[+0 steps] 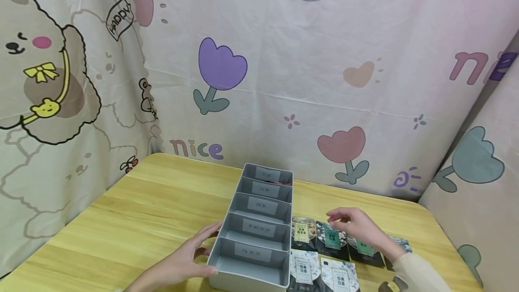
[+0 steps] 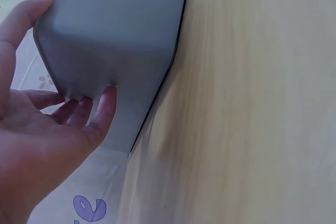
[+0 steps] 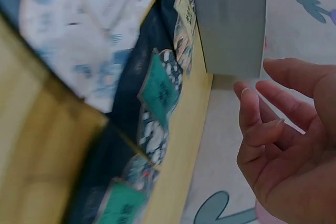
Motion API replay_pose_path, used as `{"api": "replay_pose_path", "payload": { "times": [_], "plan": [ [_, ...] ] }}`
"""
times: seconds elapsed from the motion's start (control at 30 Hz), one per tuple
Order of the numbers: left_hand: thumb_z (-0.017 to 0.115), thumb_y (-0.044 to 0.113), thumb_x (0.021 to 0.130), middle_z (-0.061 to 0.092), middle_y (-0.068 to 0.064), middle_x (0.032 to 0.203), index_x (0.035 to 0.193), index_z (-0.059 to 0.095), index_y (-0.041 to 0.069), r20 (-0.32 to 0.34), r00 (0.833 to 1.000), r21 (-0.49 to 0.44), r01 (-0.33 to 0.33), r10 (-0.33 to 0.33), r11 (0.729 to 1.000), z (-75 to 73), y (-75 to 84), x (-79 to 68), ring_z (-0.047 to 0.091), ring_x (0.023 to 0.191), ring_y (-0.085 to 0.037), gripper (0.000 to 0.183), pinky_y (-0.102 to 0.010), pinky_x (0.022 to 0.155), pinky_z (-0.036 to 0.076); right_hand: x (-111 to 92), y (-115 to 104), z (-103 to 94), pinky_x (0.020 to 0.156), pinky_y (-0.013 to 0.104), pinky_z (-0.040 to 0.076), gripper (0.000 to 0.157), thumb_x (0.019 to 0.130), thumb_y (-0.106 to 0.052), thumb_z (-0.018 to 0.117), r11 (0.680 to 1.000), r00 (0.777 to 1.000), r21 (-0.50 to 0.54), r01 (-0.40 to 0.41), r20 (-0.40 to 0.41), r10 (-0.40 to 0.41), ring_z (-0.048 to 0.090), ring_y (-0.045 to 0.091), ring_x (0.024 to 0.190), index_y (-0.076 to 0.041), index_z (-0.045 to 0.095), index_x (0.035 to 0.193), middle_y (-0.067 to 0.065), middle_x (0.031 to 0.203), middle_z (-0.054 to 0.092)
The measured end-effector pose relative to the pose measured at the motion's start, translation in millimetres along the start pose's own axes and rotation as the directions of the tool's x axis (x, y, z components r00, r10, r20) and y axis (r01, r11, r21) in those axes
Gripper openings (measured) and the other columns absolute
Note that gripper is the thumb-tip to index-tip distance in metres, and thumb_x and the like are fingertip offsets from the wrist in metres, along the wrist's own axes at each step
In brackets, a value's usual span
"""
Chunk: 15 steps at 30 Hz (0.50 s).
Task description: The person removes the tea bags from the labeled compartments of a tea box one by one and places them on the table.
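A grey divided storage box stands lengthwise on the table, its several compartments bearing paper labels. My left hand holds the near left corner of the box, thumb at the front and fingertips against the long side. In the left wrist view the bent fingers touch the box wall. Over the tea packets to the right hovers my right hand, fingers loosely bent with nothing in them. White-labelled tea packets lie in front; a yellow-labelled packet and green-labelled packets lie behind.
A red edge shows in a far compartment of the box. The wooden table meets a printed cloth backdrop at the back and sides. Another packet lies partly behind the right forearm.
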State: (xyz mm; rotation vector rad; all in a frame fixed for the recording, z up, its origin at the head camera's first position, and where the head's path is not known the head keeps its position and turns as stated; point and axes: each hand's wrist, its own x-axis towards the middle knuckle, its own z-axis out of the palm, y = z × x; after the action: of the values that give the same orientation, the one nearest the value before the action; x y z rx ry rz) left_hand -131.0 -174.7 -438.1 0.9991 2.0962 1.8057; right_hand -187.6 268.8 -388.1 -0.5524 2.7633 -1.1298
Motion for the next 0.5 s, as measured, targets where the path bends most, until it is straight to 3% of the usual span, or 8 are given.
{"api": "replay_pose_path", "payload": {
  "times": [0.1,0.3,0.5],
  "plan": [
    [0.070,0.000,0.084,0.026,-0.025,0.149,0.150,0.022,-0.004,-0.001,1.000,0.007,-0.010,0.010,1.000,-0.2,0.4,-0.1,0.040,0.122,-0.007,0.083,-0.027,0.093,0.044,12,-6,0.0,0.069,0.028,0.051,0.031,0.090,-0.013,0.067,0.999,1.000,-0.029,0.029,0.006,-0.029,0.061,0.022,0.087,0.005,0.065,0.116,0.012,0.101,0.069],
    [0.069,0.001,0.085,0.023,-0.026,0.149,0.151,0.022,-0.002,0.002,0.999,-0.012,0.041,-0.041,0.999,0.0,3.1,-0.4,0.042,0.119,-0.007,0.081,-0.026,0.093,0.043,34,-12,-2.1,0.072,0.033,0.051,0.028,0.091,-0.014,0.066,0.988,0.996,-0.127,0.091,0.000,-0.092,0.061,0.020,0.087,0.001,0.068,0.115,0.010,0.102,0.069],
    [0.069,0.002,0.086,0.023,-0.021,0.151,0.152,0.021,0.000,0.002,0.998,-0.006,0.058,-0.058,0.998,-0.3,3.0,-0.9,0.043,0.118,-0.008,0.082,-0.025,0.093,0.043,48,-20,-9.9,0.068,0.029,0.052,0.024,0.089,-0.009,0.067,0.959,0.988,-0.240,0.154,0.045,-0.147,0.062,0.016,0.081,0.001,0.069,0.111,0.012,0.102,0.069]
  ]
}}
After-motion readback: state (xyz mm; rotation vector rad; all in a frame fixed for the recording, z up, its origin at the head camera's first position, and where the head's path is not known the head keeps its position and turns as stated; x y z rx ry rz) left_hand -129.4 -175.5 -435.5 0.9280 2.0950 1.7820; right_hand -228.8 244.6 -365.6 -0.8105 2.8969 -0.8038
